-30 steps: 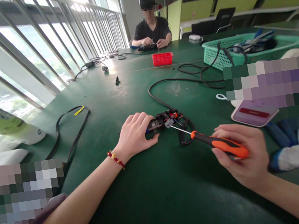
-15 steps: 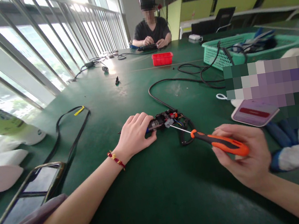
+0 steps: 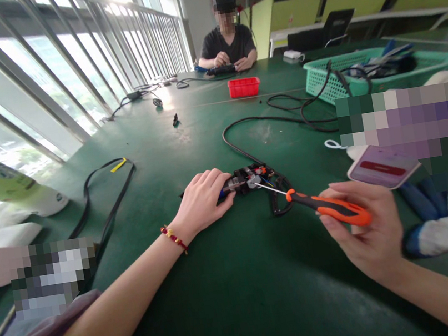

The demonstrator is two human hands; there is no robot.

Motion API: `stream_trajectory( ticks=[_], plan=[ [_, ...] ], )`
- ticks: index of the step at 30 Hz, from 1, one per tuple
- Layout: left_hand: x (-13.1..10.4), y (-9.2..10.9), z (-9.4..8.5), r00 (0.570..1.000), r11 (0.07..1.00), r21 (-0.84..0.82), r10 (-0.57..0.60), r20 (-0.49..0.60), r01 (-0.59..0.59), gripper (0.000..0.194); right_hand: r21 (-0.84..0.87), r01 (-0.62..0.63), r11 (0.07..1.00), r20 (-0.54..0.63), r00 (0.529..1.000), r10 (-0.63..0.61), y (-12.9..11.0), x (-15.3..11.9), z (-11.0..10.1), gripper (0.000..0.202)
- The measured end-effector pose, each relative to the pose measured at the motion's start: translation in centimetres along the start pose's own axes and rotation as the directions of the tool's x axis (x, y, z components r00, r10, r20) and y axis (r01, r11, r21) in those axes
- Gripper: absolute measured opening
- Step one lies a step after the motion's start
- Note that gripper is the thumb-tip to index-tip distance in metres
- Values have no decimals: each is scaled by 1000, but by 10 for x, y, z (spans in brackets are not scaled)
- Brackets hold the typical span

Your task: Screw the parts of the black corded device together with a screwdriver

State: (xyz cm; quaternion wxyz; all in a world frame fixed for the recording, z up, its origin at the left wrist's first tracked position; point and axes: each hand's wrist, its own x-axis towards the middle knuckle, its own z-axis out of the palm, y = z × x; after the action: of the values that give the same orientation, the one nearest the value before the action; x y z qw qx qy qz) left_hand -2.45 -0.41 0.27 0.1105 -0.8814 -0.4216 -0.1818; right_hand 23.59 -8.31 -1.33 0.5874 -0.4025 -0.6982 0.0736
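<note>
An opened corded power tool [image 3: 243,181] lies on the green table, with its inner parts and coloured wires bare at the right end. My left hand [image 3: 205,196] is closed over its left end and holds it against the tabletop. In my right hand [image 3: 370,230] is an orange and black screwdriver [image 3: 331,209], gripped by the handle. Its thin shaft points left, and the tip is at a grey part [image 3: 254,181] inside the tool. Whether the tip sits in a screw is too small to make out.
A black cord [image 3: 242,122] runs from the tool towards a green basket [image 3: 320,81] of tools. Beyond stand a red bin [image 3: 244,87] and a seated person [image 3: 226,44]. A phone [image 3: 381,167] and gloves [image 3: 440,234] lie right; a bottle [image 3: 7,183] and black strap [image 3: 118,206] left.
My right hand and the screwdriver handle have shifted very slightly, with the tip still at the grey part. My left hand stays on the tool.
</note>
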Motion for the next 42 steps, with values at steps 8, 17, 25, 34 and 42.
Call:
stream_trajectory(
  ticks=[8,17,25,34,42],
  plan=[
    [0,0,2,1000,1000,3,-28,-1,28,29,-13,-12,1000,58,998,13,1,-2,0,39],
    [1,0,1,1000,999,-22,-27,2,27,29,4,7,1000,55,998,-7,0,-1,0,39],
    [1,1,1,999,999,-16,-34,3,34,31,17,22,1000,28,999,-22,2,-1,0,43],
    [1,1,0,1000,1000,-27,-14,-7,14,30,40,13,999,22,1000,-14,2,-1,-2,38],
    [-1,-1,2,999,999,6,36,-31,-36,30,2,68,998,-18,997,-68,-1,3,-1,32]
  ],
)
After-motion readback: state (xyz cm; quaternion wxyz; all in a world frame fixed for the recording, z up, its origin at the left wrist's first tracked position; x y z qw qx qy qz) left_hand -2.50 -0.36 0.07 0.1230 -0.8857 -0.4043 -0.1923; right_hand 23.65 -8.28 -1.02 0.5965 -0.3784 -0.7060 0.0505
